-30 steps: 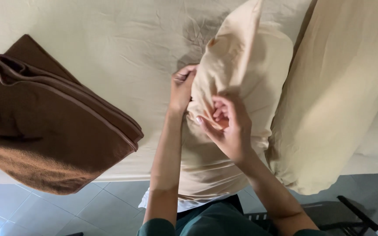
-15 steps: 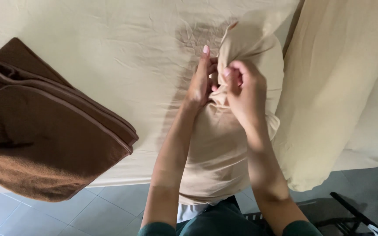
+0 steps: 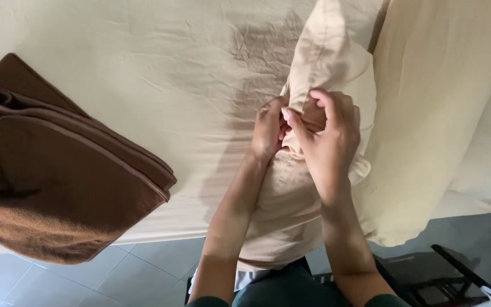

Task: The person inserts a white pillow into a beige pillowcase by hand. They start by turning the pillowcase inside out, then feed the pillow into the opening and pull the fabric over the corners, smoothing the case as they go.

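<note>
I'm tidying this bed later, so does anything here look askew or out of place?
The folded brown blanket lies at an angle and hangs past the edge of the bed over the tiled floor. The sheet is creased near the cream pillow that both hands grip. Nothing looks spilled or torn.

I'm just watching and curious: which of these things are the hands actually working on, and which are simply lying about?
In hand:
- beige pillow in its case, gripped at a fold by both hands
- left hand
- right hand

Lying about:
- folded brown blanket on the bed's left edge
- second beige pillow on the right
- bed sheet
- dark rack on the tiled floor
</note>
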